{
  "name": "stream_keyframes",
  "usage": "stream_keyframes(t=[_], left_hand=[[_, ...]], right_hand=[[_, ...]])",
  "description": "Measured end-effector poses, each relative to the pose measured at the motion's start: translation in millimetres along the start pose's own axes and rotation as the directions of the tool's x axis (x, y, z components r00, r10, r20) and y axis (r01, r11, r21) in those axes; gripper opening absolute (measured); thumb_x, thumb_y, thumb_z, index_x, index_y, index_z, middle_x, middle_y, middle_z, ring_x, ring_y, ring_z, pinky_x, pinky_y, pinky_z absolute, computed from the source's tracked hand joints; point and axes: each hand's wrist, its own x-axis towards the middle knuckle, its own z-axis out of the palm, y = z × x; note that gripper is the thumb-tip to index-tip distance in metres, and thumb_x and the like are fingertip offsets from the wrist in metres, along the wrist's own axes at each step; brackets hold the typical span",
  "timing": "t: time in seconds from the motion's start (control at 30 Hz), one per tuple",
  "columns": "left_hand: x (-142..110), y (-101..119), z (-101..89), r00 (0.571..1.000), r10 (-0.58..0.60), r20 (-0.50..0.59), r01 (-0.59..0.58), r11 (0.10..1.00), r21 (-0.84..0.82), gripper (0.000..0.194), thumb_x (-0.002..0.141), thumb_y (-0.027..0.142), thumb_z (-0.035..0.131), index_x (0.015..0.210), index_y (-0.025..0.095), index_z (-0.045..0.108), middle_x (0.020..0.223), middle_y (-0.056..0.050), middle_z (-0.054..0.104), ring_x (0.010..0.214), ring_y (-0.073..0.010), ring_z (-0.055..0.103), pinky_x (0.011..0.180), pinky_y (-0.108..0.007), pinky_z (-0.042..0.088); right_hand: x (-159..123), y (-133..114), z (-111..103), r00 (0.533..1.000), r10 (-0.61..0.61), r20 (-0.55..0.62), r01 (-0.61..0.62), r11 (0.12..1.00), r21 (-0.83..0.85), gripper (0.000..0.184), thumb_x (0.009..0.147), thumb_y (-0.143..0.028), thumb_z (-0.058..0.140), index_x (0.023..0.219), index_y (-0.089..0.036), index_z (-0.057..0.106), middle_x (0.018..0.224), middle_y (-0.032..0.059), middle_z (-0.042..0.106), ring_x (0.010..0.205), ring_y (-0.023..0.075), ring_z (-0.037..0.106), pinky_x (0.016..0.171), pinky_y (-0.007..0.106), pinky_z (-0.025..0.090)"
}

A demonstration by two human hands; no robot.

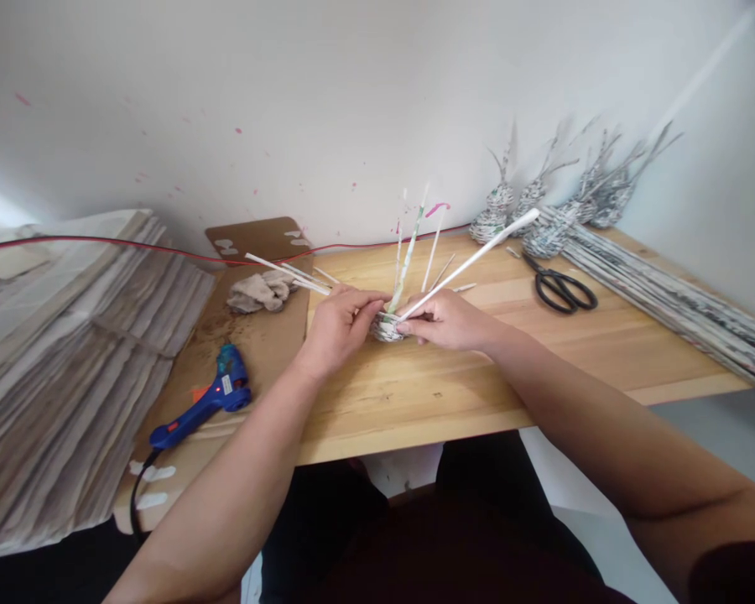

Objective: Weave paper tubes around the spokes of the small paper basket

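Between my hands, a small woven paper base (388,328) rests on the wooden table, with several rolled paper sticks fanning out from it to the left, up and right. My left hand (346,323) grips the base's left side, thumb and fingers closed on it. On the other side, my right hand (441,319) pinches a long white paper stick (487,249) where it meets the rim. That stick slants up to the right, past several finished gourd-shaped woven pieces (550,226). The undersides of my fingers are hidden.
A blue glue gun (210,398) lies on stained cardboard (268,356) at left, near a crumpled cloth (261,291). Stacked newspapers (69,377) fill the far left. Black-handled scissors (563,291) and a bundle of paper sticks (667,298) lie right. A red cord (182,251) runs along the wall.
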Motion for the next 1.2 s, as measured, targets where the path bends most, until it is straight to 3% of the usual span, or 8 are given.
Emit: stream_keyframes(t=[0.27, 0.4, 0.8, 1.03, 1.2], left_hand=[[4.3, 0.3, 5.0, 0.979, -0.162, 0.128, 0.185, 0.964, -0.193, 0.026, 0.089, 0.036, 0.059, 0.091, 0.018, 0.077, 0.089, -0.005, 0.076, 0.081, -0.0182, 0.066, 0.075, -0.029, 0.049], [5.4, 4.3, 5.2, 0.960, -0.234, 0.154, 0.268, 0.926, -0.264, 0.026, 0.085, 0.038, 0.063, 0.086, 0.015, 0.073, 0.078, -0.004, 0.071, 0.071, -0.0155, 0.061, 0.065, -0.026, 0.046], [3.3, 8.0, 2.3, 0.972, -0.194, 0.134, 0.213, 0.965, -0.153, 0.020, 0.090, 0.032, 0.056, 0.081, 0.016, 0.063, 0.072, 0.001, 0.062, 0.068, -0.0123, 0.053, 0.065, -0.025, 0.040], [3.3, 5.5, 2.4, 0.966, -0.207, 0.156, 0.235, 0.953, -0.192, 0.021, 0.091, 0.035, 0.055, 0.082, 0.017, 0.061, 0.072, 0.001, 0.061, 0.067, -0.0125, 0.052, 0.064, -0.025, 0.040], [3.8, 5.8, 1.1, 0.963, -0.209, 0.168, 0.241, 0.949, -0.201, 0.021, 0.089, 0.036, 0.055, 0.081, 0.017, 0.059, 0.071, 0.001, 0.059, 0.067, -0.0129, 0.051, 0.064, -0.025, 0.040]], right_hand=[[-0.1, -0.7, 2.0, 0.997, -0.070, -0.030, 0.066, 0.993, -0.096, 0.017, 0.088, -0.024, 0.063, 0.090, -0.014, 0.076, 0.081, 0.0039, 0.071, 0.060, 0.0095, 0.054, 0.059, 0.025, 0.038], [0.2, -3.2, 2.0, 0.997, -0.076, -0.020, 0.073, 0.991, -0.110, 0.016, 0.088, -0.023, 0.062, 0.088, -0.015, 0.076, 0.079, 0.0029, 0.069, 0.061, 0.0096, 0.052, 0.059, 0.025, 0.037], [-0.3, -4.6, 1.8, 0.996, -0.091, -0.021, 0.089, 0.993, -0.072, 0.015, 0.087, -0.020, 0.062, 0.090, -0.015, 0.075, 0.073, 0.0008, 0.066, 0.061, 0.0104, 0.054, 0.060, 0.025, 0.038], [-1.6, -6.2, 4.0, 0.998, -0.016, -0.061, 0.014, 0.999, -0.032, 0.020, 0.086, -0.023, 0.063, 0.098, -0.015, 0.076, 0.069, 0.0008, 0.068, 0.056, 0.0100, 0.053, 0.057, 0.025, 0.037], [-1.7, -5.7, 4.5, 0.998, -0.025, -0.061, 0.026, 1.000, 0.007, 0.022, 0.085, -0.023, 0.064, 0.100, -0.015, 0.077, 0.076, 0.0027, 0.073, 0.060, 0.0104, 0.057, 0.060, 0.025, 0.042]])
